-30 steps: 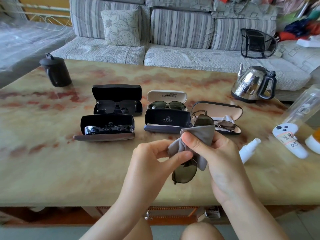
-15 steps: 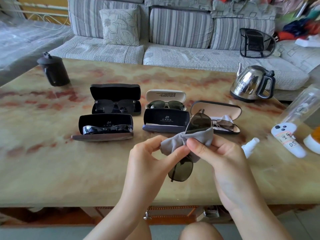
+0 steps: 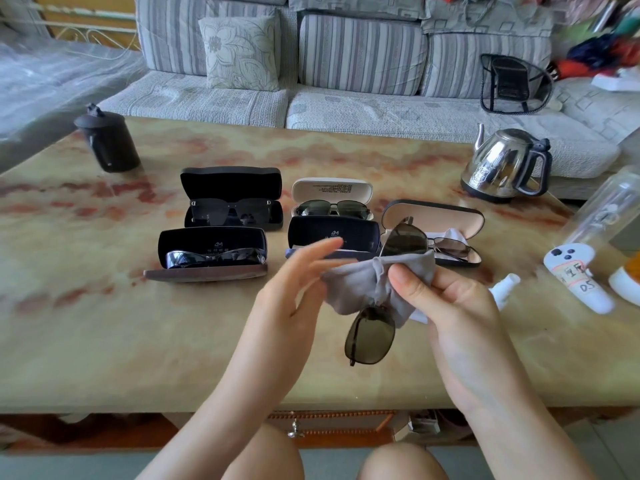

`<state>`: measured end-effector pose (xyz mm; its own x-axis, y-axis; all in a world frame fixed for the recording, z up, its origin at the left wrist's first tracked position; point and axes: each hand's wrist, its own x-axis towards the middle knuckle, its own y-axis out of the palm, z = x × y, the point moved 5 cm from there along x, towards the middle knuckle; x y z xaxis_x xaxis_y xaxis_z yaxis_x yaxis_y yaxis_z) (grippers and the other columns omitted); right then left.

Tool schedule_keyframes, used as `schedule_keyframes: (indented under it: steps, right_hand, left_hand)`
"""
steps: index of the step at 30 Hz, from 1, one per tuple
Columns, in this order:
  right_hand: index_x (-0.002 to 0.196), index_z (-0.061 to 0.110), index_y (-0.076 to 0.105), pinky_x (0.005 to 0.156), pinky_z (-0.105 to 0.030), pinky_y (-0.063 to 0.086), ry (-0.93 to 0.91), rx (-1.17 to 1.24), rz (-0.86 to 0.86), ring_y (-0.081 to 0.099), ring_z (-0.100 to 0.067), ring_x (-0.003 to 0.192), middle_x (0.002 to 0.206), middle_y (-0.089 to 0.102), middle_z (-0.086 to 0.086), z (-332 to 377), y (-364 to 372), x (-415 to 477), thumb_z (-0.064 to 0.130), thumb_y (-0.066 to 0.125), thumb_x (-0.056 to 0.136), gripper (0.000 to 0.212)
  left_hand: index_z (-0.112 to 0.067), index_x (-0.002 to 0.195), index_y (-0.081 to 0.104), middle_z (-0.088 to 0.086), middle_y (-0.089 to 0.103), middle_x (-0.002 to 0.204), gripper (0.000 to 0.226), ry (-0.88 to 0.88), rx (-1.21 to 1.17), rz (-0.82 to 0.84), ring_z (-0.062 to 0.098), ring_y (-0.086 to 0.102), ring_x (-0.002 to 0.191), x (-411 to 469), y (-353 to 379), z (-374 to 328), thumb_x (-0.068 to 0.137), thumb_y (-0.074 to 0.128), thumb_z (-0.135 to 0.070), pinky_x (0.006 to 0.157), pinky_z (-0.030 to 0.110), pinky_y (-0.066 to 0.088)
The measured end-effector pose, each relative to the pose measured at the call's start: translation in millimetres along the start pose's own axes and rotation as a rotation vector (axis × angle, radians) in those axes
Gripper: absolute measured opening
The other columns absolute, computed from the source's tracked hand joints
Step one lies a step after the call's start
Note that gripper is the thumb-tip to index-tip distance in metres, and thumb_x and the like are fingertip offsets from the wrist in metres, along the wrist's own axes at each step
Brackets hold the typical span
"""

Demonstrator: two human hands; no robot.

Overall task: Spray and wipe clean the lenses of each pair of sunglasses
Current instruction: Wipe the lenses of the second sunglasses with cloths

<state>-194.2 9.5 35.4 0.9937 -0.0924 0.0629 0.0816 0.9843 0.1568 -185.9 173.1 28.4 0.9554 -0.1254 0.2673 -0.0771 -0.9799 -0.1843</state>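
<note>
My right hand (image 3: 446, 299) pinches a grey cloth (image 3: 360, 289) around the bridge of a pair of sunglasses (image 3: 370, 337). One green lens hangs below the cloth and the other sticks up above it. My left hand (image 3: 294, 289) is beside the cloth with its fingers straight and blurred, touching or just off the cloth's left edge. Several open cases lie behind: a black case (image 3: 232, 199), a brown-edged case (image 3: 207, 254), a white case (image 3: 332, 199) and a tan-lined case (image 3: 436, 230), each with sunglasses inside. A navy case (image 3: 332, 233) stands open. A white spray bottle (image 3: 505, 289) lies right of my right hand.
A steel kettle (image 3: 509, 168) stands at the back right of the marble table (image 3: 104, 341). A black lidded jar (image 3: 107, 140) stands at the back left. A clear bottle (image 3: 606, 209) and a white labelled controller (image 3: 578, 278) lie at the right edge. A striped sofa (image 3: 346, 81) runs behind.
My left hand has let go of the cloth and opened, its fingers swinging up to the left. My right hand keeps its pinch on the cloth and sunglasses.
</note>
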Motion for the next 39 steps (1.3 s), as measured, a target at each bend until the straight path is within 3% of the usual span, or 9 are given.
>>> schedule_keyframes:
  steps: [4,8,13,15,20,23,28,32,39]
  right_hand:
    - [0.096,0.015,0.078,0.106,-0.045,0.043,-0.018,0.029,-0.001,0.067,-0.016,0.097,0.099,0.076,-0.007,2,-2,1,0.058,0.084,0.05,0.063]
    - [0.094,0.007,0.076,0.11,-0.054,0.038,0.007,0.056,-0.003,0.067,-0.018,0.097,0.097,0.076,-0.008,2,-1,2,0.036,0.073,0.069,0.038]
    - [0.099,0.007,0.073,0.105,-0.044,0.042,0.029,0.039,0.042,0.066,-0.018,0.097,0.101,0.075,-0.011,0,3,-2,0.015,0.07,0.077,0.024]
    - [0.098,0.008,0.074,0.1,-0.037,0.045,0.015,0.047,0.056,0.066,-0.017,0.096,0.101,0.075,-0.01,-1,4,-3,0.019,0.063,0.078,0.025]
    - [0.093,0.005,0.074,0.08,-0.017,0.052,0.028,0.065,0.053,0.068,-0.014,0.09,0.094,0.075,-0.012,0,4,-4,0.019,0.075,0.066,0.031]
    - [0.093,0.004,0.075,0.088,-0.025,0.052,0.083,0.05,0.041,0.069,-0.023,0.095,0.098,0.074,-0.018,-4,4,-3,0.017,0.083,0.057,0.039]
    - [0.083,0.011,0.077,0.096,-0.033,0.05,0.108,0.036,0.015,0.067,-0.029,0.104,0.098,0.072,-0.024,-5,6,-2,0.026,0.078,0.064,0.024]
    - [0.078,0.017,0.079,0.099,-0.035,0.042,0.113,0.098,0.006,0.066,-0.018,0.094,0.09,0.075,-0.004,1,7,4,0.027,0.074,0.065,0.017]
    - [0.075,0.014,0.076,0.083,-0.021,0.051,0.133,0.259,0.049,0.066,-0.012,0.085,0.084,0.073,-0.002,10,12,14,0.013,0.063,0.07,0.013]
  left_hand:
    - [-0.023,0.106,0.064,-0.013,0.069,0.101,0.02,0.108,0.034,-0.108,0.006,0.064,0.102,-3,-6,-7,0.092,0.062,-0.008,0.091,0.024,0.049]
    - [-0.03,0.096,0.06,-0.011,0.061,0.094,0.011,0.212,0.166,-0.247,0.014,0.059,0.097,-14,-5,-17,0.086,0.065,-0.029,0.085,0.017,0.044]
    - [-0.033,0.087,0.067,-0.022,0.064,0.09,0.009,0.147,0.189,-0.142,0.007,0.059,0.094,-11,6,-14,0.086,0.062,-0.04,0.081,0.008,0.038]
    - [-0.033,0.086,0.068,-0.022,0.063,0.09,0.012,0.11,0.19,-0.126,0.006,0.057,0.094,-7,7,-11,0.084,0.064,-0.043,0.08,0.007,0.037]
    - [-0.037,0.085,0.073,-0.019,0.069,0.093,0.023,0.038,0.092,0.017,0.005,0.055,0.105,-2,14,-1,0.08,0.064,-0.057,0.087,0.013,0.038]
    - [-0.036,0.083,0.075,-0.017,0.07,0.092,0.029,-0.022,0.012,0.072,0.007,0.056,0.108,-4,18,7,0.077,0.065,-0.062,0.093,0.025,0.042]
    - [-0.044,0.084,0.072,-0.023,0.07,0.091,0.026,-0.044,-0.015,0.117,0.008,0.06,0.107,-2,20,9,0.07,0.059,-0.062,0.101,0.04,0.044]
    - [-0.031,0.08,0.074,-0.015,0.069,0.091,0.027,-0.008,-0.021,0.081,0.006,0.063,0.099,1,14,2,0.075,0.07,-0.056,0.095,0.037,0.048]
    - [-0.025,0.079,0.072,-0.011,0.07,0.089,0.023,0.007,-0.002,0.025,0.005,0.066,0.092,1,9,-2,0.075,0.063,-0.045,0.091,0.029,0.05]
